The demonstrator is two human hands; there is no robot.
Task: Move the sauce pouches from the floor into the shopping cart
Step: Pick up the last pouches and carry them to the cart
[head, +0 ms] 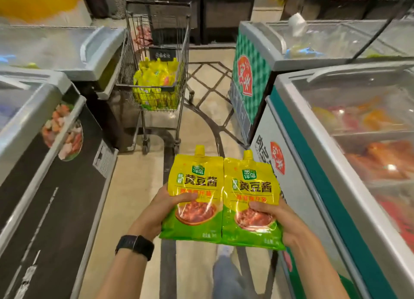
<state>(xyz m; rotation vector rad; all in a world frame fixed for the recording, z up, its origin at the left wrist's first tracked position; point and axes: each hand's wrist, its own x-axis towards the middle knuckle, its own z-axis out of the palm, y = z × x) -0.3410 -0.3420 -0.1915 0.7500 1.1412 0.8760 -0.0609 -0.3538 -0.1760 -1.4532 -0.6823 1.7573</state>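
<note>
Sauce pouches: two, side by side, lower center of frame. Left pouch gripped by left hand, right pouch by right hand, fingers curled round lower edges. Shopping cart upper center, holding more yellow pouches, between freezers.

place: supermarket aisle | evidence: chest freezers, shopping cart

Sauce pouches, shopping cart beyond

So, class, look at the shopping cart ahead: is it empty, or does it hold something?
Not empty: the shopping cart holds a heap of yellow pouches, visible through its wire sides.
</note>
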